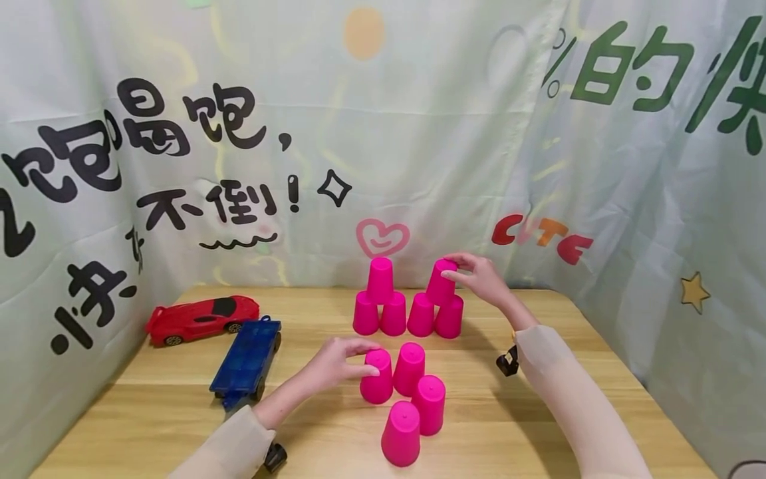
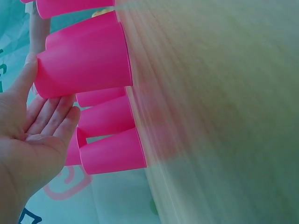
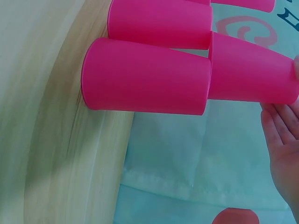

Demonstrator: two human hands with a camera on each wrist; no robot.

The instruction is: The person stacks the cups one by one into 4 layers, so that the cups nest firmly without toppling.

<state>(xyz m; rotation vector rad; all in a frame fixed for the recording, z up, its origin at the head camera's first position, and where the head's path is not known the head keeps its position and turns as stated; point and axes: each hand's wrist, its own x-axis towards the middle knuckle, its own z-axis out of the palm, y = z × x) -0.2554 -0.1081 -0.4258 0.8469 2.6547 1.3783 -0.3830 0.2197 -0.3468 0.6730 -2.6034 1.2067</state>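
Observation:
Upside-down pink cups stand on the wooden table. My left hand [image 1: 331, 363] holds the upper end of a pink cup [image 1: 376, 386], thumb on the near side and a finger behind. In the left wrist view that cup [image 2: 86, 60] has its rim at the tabletop. Beside it stand three loose cups, one of them the nearest cup [image 1: 401, 436]. Farther back, my right hand [image 1: 483, 279] grips the top cup [image 1: 441, 285] of the right stack, which rests across two lower cups, including the outer lower cup [image 3: 145, 77]. The left stack's top cup [image 1: 380, 281] also sits on two cups.
A red toy car [image 1: 203, 319] and a blue toy trailer [image 1: 247, 362] stand at the table's left. Printed cloth [image 1: 431, 153] hangs behind the table and along both sides. The two stacks stand close together near the back edge.

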